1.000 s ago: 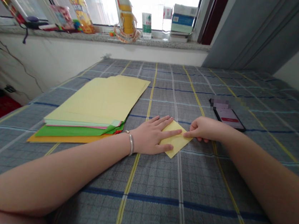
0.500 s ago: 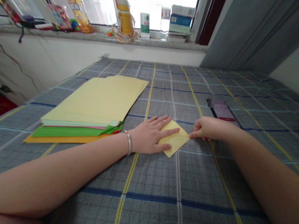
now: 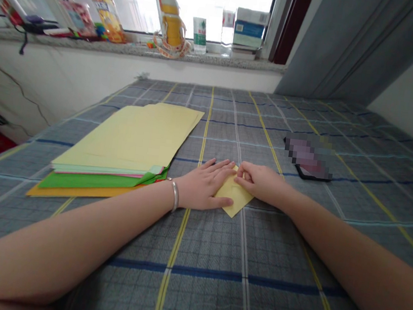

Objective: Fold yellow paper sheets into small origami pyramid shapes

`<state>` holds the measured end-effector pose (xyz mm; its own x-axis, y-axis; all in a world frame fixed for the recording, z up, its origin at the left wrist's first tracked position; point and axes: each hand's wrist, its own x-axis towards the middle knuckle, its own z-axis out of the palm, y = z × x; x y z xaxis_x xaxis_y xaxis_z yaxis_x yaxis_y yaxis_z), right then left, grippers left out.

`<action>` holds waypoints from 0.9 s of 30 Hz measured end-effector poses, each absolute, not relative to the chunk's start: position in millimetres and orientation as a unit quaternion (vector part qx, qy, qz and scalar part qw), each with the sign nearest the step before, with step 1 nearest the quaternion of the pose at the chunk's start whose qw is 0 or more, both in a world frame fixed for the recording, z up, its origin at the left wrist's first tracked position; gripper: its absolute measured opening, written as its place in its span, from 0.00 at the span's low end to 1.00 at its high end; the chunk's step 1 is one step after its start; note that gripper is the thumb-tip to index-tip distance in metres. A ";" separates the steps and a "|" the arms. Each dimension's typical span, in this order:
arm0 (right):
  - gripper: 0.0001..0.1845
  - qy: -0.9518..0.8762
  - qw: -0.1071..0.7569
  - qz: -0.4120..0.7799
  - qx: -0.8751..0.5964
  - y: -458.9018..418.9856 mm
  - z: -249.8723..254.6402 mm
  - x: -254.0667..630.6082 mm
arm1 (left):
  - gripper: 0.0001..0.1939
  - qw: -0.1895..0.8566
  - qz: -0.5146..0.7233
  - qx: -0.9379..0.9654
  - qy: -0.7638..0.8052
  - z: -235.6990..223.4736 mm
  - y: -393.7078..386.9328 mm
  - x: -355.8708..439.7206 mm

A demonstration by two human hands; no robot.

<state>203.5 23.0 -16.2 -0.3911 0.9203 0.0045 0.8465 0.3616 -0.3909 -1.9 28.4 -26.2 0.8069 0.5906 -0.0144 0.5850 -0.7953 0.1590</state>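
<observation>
A small folded yellow paper (image 3: 236, 201) lies on the checked cloth, one corner pointing toward me. My left hand (image 3: 203, 184), with a silver bangle at the wrist, rests flat on its left part, fingers spread and holding nothing. My right hand (image 3: 259, 181) covers the paper's right side, thumb and fingers pinched together at its upper middle, close to my left fingertips. A crease line shows faintly beside the right thumb. Exactly what lies between the right fingertips is partly hidden.
To the left lies a stack of coloured sheets (image 3: 130, 139), yellow on top with green and orange below. A phone (image 3: 308, 159) lies beyond my right hand. Bottles, including a juice bottle (image 3: 106, 6), and a box (image 3: 249, 28) stand on the windowsill (image 3: 210, 59).
My right hand has moved left from the paper's right corner to its upper middle, fingers still closed. My left hand stays flat on the paper.
</observation>
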 end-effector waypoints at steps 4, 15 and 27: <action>0.10 -0.819 0.091 0.147 -0.546 22.1 -16.5 204.5 | 0.33 0.081 0.060 0.964 0.248 -30.0 34.8 -11.3; 0.08 -0.820 0.066 0.093 -0.561 19.3 -19.0 201.7 | 0.15 -0.031 0.072 0.989 0.125 -11.8 44.1 -20.3; 0.09 -0.815 0.056 0.097 -0.568 20.3 -18.7 202.4 | 0.07 -0.044 0.010 0.984 0.172 18.5 39.6 -34.2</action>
